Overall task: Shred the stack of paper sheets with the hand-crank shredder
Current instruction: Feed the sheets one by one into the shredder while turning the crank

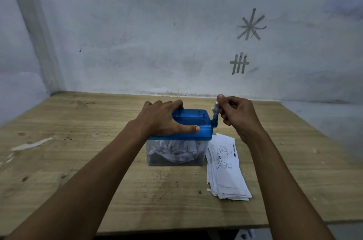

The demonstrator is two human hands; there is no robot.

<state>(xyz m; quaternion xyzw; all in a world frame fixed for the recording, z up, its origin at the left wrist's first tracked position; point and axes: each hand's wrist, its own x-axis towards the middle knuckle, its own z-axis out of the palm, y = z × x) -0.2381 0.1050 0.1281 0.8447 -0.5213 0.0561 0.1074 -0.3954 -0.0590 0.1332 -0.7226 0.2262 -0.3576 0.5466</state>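
Head view: two bare forearms reach forward over a wooden bench point(94, 161) that stands against a pale wall.
Shredder point(204, 124): sits upright near the middle of the bench, a blue top on a clear bin point(155, 158).
Left hand point(163, 118): lies across the blue top and grips it; the fingers point(176, 104) curl over the far edge, and the thumb point(188, 128) presses flat along the near side.
Right hand point(238, 114): raised at the shredder's right side, with its fingers bent inward and closed around the crank handle point(215, 110), thumb tip on top.
Crank handle: pale grip on a blue arm, tilted up and away from the shredder's right end.
Bin contents: crumpled white paper shreds point(176, 151) fill much of the clear bin.
Stack of paper sheets point(225, 171): lies flat on the bench just beside the shredder's right side, loosely fanned, with a line drawing on the top sheet; neither hand touches it.
Wall marks: grey tape strips form a star point(251, 25) above a crossed grid point(239, 63).
Bench surface: a white scuffed patch point(31, 144) lies far left.
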